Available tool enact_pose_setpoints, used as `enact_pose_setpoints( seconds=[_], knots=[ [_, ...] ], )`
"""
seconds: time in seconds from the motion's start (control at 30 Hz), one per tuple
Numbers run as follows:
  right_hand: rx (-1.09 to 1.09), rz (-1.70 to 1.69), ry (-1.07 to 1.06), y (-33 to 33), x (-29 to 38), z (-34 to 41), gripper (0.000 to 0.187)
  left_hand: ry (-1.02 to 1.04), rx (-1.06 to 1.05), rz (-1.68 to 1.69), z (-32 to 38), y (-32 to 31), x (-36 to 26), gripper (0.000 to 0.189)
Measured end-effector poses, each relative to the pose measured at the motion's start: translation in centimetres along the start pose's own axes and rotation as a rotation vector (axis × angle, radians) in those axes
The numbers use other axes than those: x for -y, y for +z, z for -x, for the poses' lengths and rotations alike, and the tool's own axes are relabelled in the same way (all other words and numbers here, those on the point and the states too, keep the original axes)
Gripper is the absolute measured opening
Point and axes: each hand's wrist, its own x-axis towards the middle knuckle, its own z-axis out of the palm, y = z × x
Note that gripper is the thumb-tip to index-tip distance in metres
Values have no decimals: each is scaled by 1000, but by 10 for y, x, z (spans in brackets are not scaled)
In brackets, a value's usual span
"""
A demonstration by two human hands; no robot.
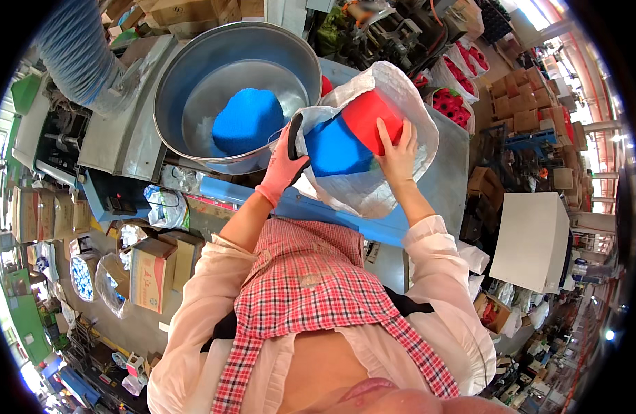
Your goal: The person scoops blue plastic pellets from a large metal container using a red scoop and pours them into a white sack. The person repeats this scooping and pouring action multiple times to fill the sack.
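My left hand point(283, 168), in a pink and black work glove, grips the near-left edge of a white woven sack point(401, 85), close against the rim of a round metal drum point(163, 111). The sack lies open and holds blue granules point(338, 145). Inside its mouth my bare right hand point(399, 152) has its fingers around a red plastic container point(369, 114), tilted over the granules. What the container holds is hidden. In the drum rests a heap of blue granules point(248, 121), with pale dust on the metal floor around it.
The drum and sack rest on a blue-edged metal worktop point(447, 150). A ribbed duct hose point(77, 57) hangs over a machine at left. Open cardboard boxes point(151, 274) stand on the floor at left. Sacks of red parts point(452, 108) sit beyond the worktop. A white box-shaped panel point(527, 240) stands at right.
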Motion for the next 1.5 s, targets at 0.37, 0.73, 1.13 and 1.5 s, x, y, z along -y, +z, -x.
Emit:
enact_pose_setpoints(
  seconds=[0.37, 0.73, 1.13, 1.5],
  knots=[
    [-159, -61, 54, -44, -11, -6, 91, 41, 77, -264, -14, -25, -7, 77],
    [-26, -341, -317, -52, 89, -195, 99, 110, 197, -253, -27, -55, 34, 73],
    [33, 170, -1195, 307, 240, -249, 74, 483, 253, -451, -21, -42, 48, 46],
    [292, -83, -986, 419, 201, -119, 76, 443, 252, -334, -16, -16, 55, 25]
  ],
)
